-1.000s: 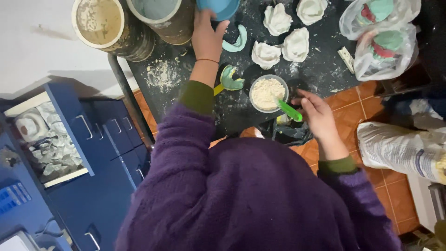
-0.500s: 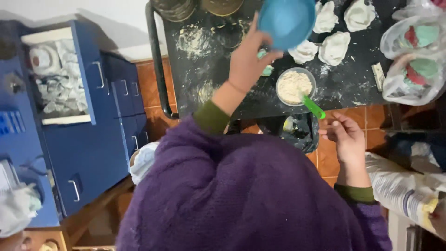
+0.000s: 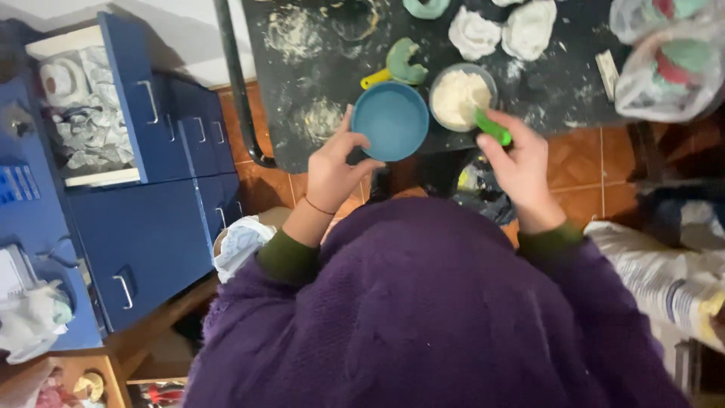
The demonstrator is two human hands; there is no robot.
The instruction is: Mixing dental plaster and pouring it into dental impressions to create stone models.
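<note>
Person's left hand (image 3: pixel 332 170) has the blue bowl (image 3: pixel 390 121) by its near rim, thumb and fingers (image 3: pixel 344 128) pinched on the edge, so the bowl sits flat on the black table (image 3: pixel 302 68) right at the front edge, close to the body. Prob held that way to keep it steady and within reach.

Right hand (image 3: pixel 521 162) is clenched round a green scoop (image 3: pixel 492 126), its tip dipped in the small bowl of white powder (image 3: pixel 462 96), which stands touching or just beside the blue one. Having them side by side keeps the trip short imo.

Further back: a teal and yellow scoop (image 3: pixel 396 64), white dough lumps (image 3: pixel 502 30), floury rings on the table top. Clear bags w/ coloured stuff (image 3: pixel 668 60) at the right edge. Blue drawer unit (image 3: pixel 151 174) on the left w/ one drawer open.
</note>
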